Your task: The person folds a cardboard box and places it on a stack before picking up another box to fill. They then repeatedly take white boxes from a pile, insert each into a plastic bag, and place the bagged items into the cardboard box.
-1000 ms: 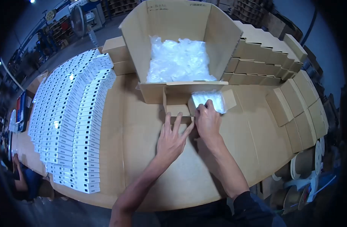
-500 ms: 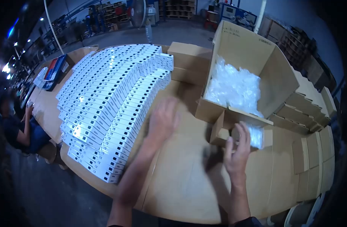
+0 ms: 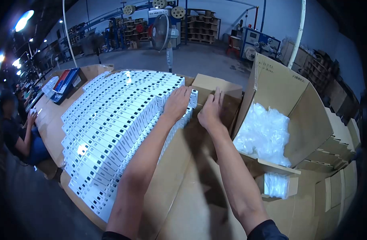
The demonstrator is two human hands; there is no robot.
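Rows of flat white plastic boxes with small dark square openings stand packed tightly on the left. My left hand is at the far right end of these rows, its fingers closed over a white box whose broad face shows beside them. Its fingertips are partly hidden. Just right of that box is my right hand, fingers raised and partly spread, with nothing seen in it. Behind it is a brown cardboard box.
A tall open carton on the right holds crumpled clear plastic bags. Before it, a small carton holds stacked clear bags. Folded cardboard lies far right. Another person sits at left near a blue tray.
Both hands have moved forward to the far end of the white rows. My right hand has left the small carton of bags. The view has tilted up.
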